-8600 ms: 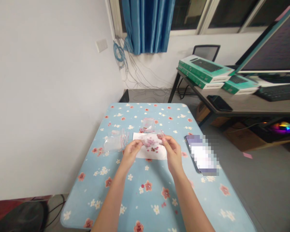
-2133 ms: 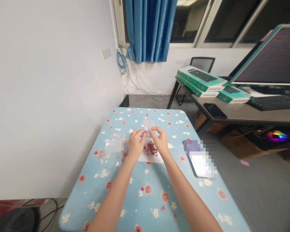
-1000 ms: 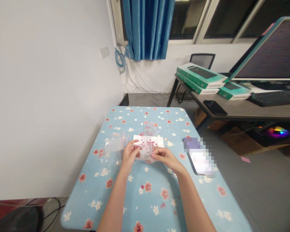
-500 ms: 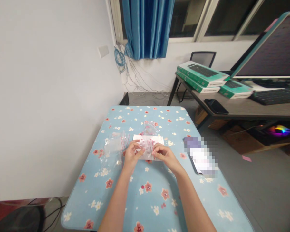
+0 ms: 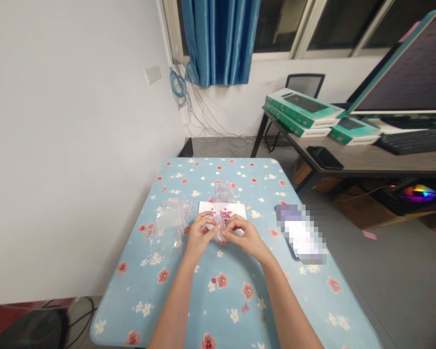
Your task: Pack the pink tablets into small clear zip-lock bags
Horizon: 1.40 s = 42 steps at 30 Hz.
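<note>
Both my left hand [image 5: 202, 233] and my right hand [image 5: 242, 237] pinch the top of a small clear zip bag [image 5: 222, 224] with pink beads inside. The fingers of the two hands nearly meet and hide much of the bag. It is held just above a white paper sheet [image 5: 221, 210], which has loose pink beads on it. Behind the paper lies another small clear zip bag [image 5: 225, 192] with a red seal. Left of my left hand lies a heap of larger clear zip bags [image 5: 170, 222].
The paper and bags lie on a blue tablecloth with a flower pattern [image 5: 192, 303]. A pixelated phone [image 5: 301, 233] lies near its right edge. A desk [image 5: 370, 161] at the back right holds green boxes [image 5: 304, 109], a monitor [image 5: 407, 63] and a keyboard [image 5: 414, 141].
My hands have drawn closer together, with the bag bunched between their fingers. The bag has shifted up over the paper, and my head has tilted slightly.
</note>
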Tool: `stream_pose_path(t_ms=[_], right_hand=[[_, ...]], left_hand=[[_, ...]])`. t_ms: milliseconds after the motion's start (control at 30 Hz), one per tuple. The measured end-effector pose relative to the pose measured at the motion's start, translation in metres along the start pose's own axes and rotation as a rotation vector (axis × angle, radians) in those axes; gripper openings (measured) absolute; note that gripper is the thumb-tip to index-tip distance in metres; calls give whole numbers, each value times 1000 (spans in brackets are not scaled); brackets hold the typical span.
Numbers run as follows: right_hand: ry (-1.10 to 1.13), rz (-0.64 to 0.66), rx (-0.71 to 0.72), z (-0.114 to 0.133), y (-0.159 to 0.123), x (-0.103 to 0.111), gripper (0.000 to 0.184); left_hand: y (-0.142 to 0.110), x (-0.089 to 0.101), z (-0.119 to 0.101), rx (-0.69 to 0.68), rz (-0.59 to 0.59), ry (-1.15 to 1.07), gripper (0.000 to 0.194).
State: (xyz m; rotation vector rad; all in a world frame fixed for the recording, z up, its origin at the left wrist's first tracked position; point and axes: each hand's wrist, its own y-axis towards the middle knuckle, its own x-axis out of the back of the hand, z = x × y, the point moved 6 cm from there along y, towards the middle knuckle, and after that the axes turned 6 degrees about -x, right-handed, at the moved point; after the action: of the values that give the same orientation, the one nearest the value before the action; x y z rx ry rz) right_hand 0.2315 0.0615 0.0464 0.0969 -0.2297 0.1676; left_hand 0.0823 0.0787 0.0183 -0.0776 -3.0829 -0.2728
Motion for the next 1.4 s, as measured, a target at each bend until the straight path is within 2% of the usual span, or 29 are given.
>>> stream_pose_path(t_ms=[167, 400, 1033, 1400], right_hand=[[-48, -29, 32, 2, 0, -1, 14], [-139, -76, 62, 7, 0, -1, 14], [-350, -56, 147, 10, -4, -6, 8], [-200, -3, 80, 10, -2, -3, 15]], left_hand=[[-1, 1, -1, -62, 11, 33, 15], [-3, -1, -4, -44, 39, 4, 13], [-4, -3, -6, -47, 66, 104, 8], [-1, -2, -1, -40, 98, 84, 8]])
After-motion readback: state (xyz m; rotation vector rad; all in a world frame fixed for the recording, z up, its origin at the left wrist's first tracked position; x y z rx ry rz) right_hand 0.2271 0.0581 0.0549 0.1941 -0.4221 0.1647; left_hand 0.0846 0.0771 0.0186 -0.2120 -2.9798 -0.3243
